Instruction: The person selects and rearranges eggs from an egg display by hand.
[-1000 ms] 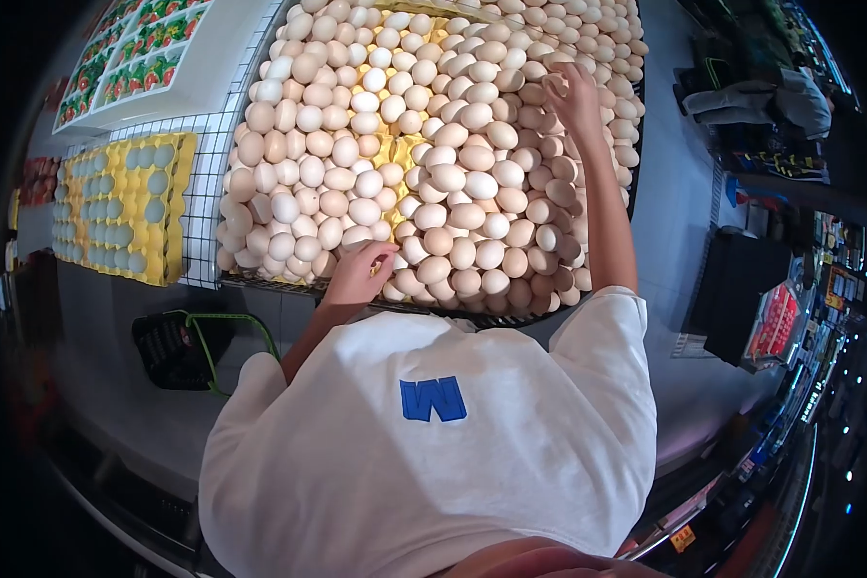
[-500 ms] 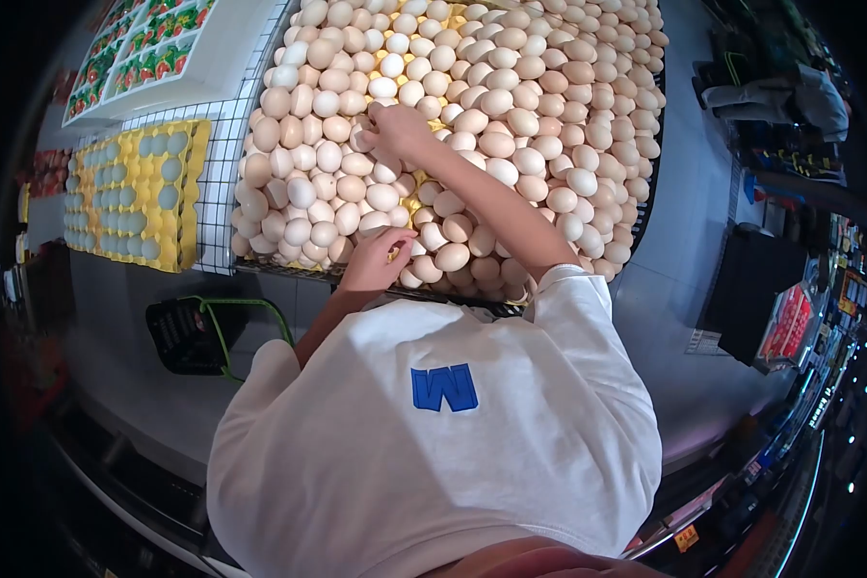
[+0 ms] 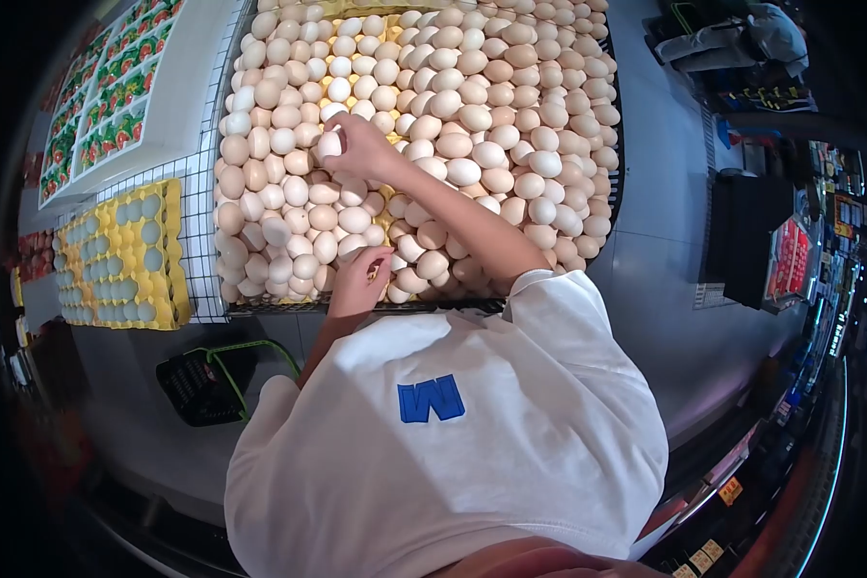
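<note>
My right hand (image 3: 361, 149) is closed round a pale egg (image 3: 330, 144), above the left part of a large heap of brown and cream eggs (image 3: 462, 171). Near the front edge of the heap, my left hand (image 3: 359, 281) has its fingers curled together beside a few eggs. A bit of yellow shows between its thumb and fingers; what it grips is too small to make out. Yellow egg tray (image 3: 364, 65) shows through a gap among the eggs, running from the back down toward my left hand.
Left of the heap, a yellow tray (image 3: 175, 255) of pale bluish eggs rests on a white wire grid. Behind it stands a white box (image 3: 169, 125) of packed red and green produce. A black basket (image 3: 191, 388) with green handle is on the floor. Another person (image 3: 778, 40) is at the far right.
My right hand has swung from the right part of the heap to the left, and an egg now shows in it. My left hand stays near the front edge. The view has shifted slightly.
</note>
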